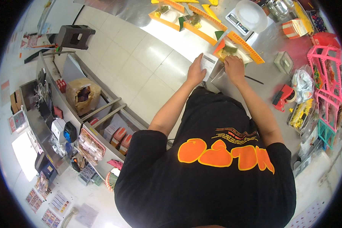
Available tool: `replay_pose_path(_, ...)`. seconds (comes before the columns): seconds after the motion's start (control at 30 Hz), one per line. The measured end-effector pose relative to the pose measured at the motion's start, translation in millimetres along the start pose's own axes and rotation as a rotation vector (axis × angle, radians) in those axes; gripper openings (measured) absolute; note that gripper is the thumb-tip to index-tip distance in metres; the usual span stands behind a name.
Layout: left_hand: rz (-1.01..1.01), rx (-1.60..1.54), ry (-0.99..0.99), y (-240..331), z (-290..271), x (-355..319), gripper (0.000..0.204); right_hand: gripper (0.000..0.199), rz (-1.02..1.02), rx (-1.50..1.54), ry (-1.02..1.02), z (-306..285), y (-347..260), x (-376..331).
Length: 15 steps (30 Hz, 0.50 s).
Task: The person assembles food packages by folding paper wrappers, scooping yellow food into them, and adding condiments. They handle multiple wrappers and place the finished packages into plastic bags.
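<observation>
My left hand (195,72) is closed on a white printed paper slip (209,65), held upright at the counter's edge with the thumb across its face. Close by on the right, my right hand (235,68) has its fingers curled at the near side of an open orange-and-yellow paper food box (246,47). Whatever those fingers pinch is hidden. Inside that box lie a piece of green leaf (229,49) and pale food. Two similar open boxes stand further left, one with leaf and yellow bits (195,22), the other with a white round item (170,16).
A kitchen scale (237,23) bears a white plate (250,16). Rightward on the steel counter are a clear container (283,62), a red tape dispenser (283,97), a tub of yellow pieces (302,114) and pink racks (325,60). A dark thin stick (254,79) lies near my right wrist.
</observation>
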<state>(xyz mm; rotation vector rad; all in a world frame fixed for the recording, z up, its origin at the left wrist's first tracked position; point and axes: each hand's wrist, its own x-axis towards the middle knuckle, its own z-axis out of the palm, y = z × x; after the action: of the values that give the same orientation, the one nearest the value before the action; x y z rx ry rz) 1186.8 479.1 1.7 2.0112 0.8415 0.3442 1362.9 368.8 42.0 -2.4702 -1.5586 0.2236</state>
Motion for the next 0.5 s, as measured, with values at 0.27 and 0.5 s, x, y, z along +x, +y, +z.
replay_pose_path(0.27,-0.064,0.122,0.044,18,22,27,0.092,0.01,0.008,0.068,0.063,5,-5,8)
replay_pose_path(0.5,0.039,0.122,0.102,-3,5,5,0.07,0.015,0.184,0.134,0.101,-11,1,-11)
